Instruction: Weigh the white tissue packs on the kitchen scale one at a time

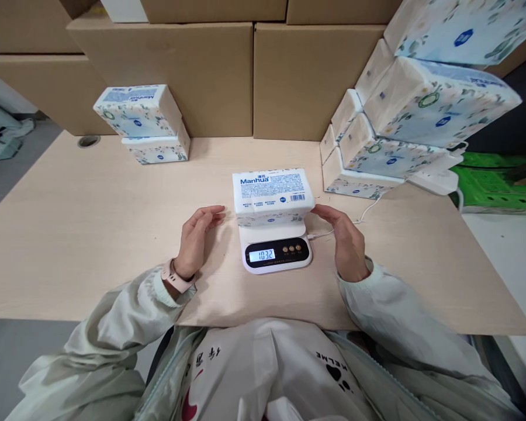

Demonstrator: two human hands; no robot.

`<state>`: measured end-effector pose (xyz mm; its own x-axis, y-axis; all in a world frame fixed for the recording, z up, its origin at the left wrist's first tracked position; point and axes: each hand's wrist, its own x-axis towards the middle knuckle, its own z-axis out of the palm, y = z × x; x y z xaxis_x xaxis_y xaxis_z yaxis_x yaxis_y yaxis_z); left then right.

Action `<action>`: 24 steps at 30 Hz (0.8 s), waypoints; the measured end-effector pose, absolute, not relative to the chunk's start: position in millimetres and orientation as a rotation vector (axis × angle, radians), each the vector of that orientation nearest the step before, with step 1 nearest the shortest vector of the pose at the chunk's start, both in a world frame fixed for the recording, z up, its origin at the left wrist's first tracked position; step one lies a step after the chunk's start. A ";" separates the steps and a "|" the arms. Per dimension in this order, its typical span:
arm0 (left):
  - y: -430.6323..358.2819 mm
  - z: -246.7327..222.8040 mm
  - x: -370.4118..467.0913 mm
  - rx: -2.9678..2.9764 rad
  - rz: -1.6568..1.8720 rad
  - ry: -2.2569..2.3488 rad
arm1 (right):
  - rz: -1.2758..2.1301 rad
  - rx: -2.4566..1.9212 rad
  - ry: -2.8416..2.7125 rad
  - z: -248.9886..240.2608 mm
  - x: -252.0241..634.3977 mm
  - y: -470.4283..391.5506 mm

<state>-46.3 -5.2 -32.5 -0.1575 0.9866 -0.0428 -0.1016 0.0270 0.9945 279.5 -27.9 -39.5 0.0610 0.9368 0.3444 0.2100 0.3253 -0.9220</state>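
Observation:
A white tissue pack (274,196) printed "Manhua" lies on a small white digital kitchen scale (277,266) in the middle of the table. The scale's lit display (262,255) shows digits that look like 103.2. To the left of the pack, a short gap away, is my left hand (197,241), open with its fingers stretched toward the pack. My right hand (344,242) is at the pack's right side, also open; its fingertips are at the lower right corner, and I cannot tell whether they touch. Neither hand holds anything.
Two stacked tissue packs (155,150) stand at the back left. Several more packs (438,105) are piled at the back right. Cardboard boxes (315,82) line the table's far edge. A white cable (364,215) runs from the scale. A green crate (499,184) sits beyond the right edge.

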 end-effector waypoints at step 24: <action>0.8 16.4 -28.2 1.242 1.251 1.049 | 1.103 -1.148 -1.431 -33.0 262.4 -0.5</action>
<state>-28.2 0.8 16.4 0.0736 0.9935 0.0869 -0.0881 -0.0803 0.9929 262.4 -0.5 -33.0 -0.0967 0.9858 0.1376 0.1182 0.1486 -0.9818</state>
